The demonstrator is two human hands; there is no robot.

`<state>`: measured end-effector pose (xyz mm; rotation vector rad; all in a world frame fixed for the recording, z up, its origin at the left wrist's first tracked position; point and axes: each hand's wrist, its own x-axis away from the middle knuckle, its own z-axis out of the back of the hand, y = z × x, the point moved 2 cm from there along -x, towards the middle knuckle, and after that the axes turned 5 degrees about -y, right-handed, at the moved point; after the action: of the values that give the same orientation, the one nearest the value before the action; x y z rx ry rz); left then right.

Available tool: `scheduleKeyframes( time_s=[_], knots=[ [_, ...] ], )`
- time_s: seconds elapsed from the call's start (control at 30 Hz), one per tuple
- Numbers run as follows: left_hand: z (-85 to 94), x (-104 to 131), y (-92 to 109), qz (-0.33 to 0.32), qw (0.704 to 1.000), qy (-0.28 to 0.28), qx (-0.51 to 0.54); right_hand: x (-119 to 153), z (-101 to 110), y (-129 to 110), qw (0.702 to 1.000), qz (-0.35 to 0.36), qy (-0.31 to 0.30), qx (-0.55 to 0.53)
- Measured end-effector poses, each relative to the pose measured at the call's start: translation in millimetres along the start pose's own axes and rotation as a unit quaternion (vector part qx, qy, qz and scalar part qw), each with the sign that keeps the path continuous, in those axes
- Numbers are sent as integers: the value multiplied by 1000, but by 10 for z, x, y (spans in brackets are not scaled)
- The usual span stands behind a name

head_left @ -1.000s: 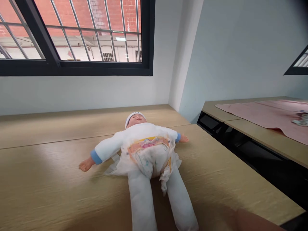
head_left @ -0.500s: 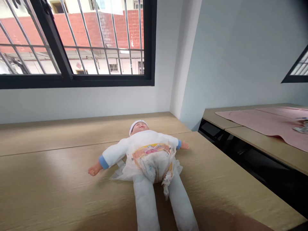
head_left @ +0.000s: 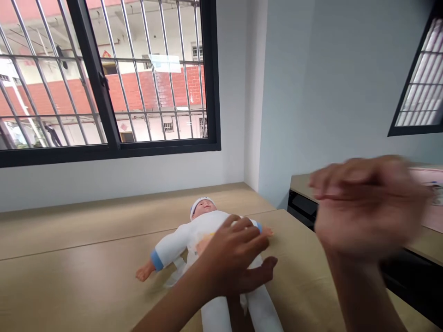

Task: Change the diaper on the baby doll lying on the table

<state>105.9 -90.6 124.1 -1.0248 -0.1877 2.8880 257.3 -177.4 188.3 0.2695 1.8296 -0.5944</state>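
A baby doll point(head_left: 180, 240) in a white top with blue cuffs and a white cap lies face up on the wooden table point(head_left: 86, 276). Over its middle is my left hand point(head_left: 238, 253), fingers apart and holding nothing, hiding most of the diaper point(head_left: 204, 243). Whether that hand touches the doll cannot be told. My right hand point(head_left: 367, 203) is raised to the right of the doll, blurred, with its fingers curled in; what they hold, if anything, is hidden.
Behind the table is a barred window point(head_left: 155, 150) in the wall. At the right stands a second table point(head_left: 301, 182) with black panels below its top and a pink cloth point(head_left: 436, 216) on it. Another barred window point(head_left: 415, 130) is at the far right.
Both my hands have come into view, the left over the doll and the right up at the right side. The view has tilted upward, so the doll appears lower.
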Motion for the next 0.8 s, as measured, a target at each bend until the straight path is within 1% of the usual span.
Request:
scheduleKeyframes(
  time_s=[0.03,0.07,0.1,0.13,0.17,0.2,0.23,0.3,0.33,0.37,0.4,0.43,0.47,0.5,0.57,0.63,0.67,0.7,0.77,0.8],
  knots=[
    [-219,-6,-66,-14,998,-68,5,16,-34,94,1000,-14,-6,-13],
    [-429,19,-130,-20,991,-132,11,55,-61,231,998,-48,-33,-18],
    [-610,68,-185,-21,984,-178,13,119,-79,408,990,-108,-91,-1],
    [-756,134,-230,-21,976,-218,13,210,-77,610,971,-171,-165,11],
    [-856,206,-264,-13,971,-238,11,322,-53,822,941,-229,-250,21],
    [-916,275,-287,-7,968,-249,6,447,0,1034,902,-286,-324,25],
    [-938,335,-301,-2,968,-252,1,577,78,1233,859,-341,-381,21],
    [-910,409,-311,4,969,-246,-6,825,260,1557,770,-432,-469,-10],
    [-879,422,-314,6,970,-243,-1,942,346,1674,715,-469,-518,-15],
    [-846,423,-319,9,970,-243,10,1052,419,1760,658,-498,-565,-9],
    [-816,414,-325,12,969,-244,26,1150,473,1817,608,-512,-607,7],
    [-792,399,-333,16,968,-245,45,1235,504,1851,568,-513,-643,23],
    [-774,381,-341,21,967,-246,64,1306,509,1867,544,-504,-670,37],
    [-762,363,-348,27,966,-246,79,1366,493,1868,529,-489,-692,44],
    [-749,335,-352,36,965,-244,93,1457,426,1846,510,-470,-720,30],
    [-743,325,-345,43,966,-240,86,1505,362,1823,499,-493,-712,-7],
    [-741,326,-337,43,968,-237,75,1512,342,1819,505,-522,-687,-30],
    [-738,331,-329,40,970,-230,60,1513,330,1820,516,-556,-649,-56],
    [-737,351,-316,34,976,-212,23,1513,324,1833,548,-618,-554,-104],
    [-741,365,-313,32,979,-201,7,1519,323,1838,563,-638,-511,-127]
  ],
)
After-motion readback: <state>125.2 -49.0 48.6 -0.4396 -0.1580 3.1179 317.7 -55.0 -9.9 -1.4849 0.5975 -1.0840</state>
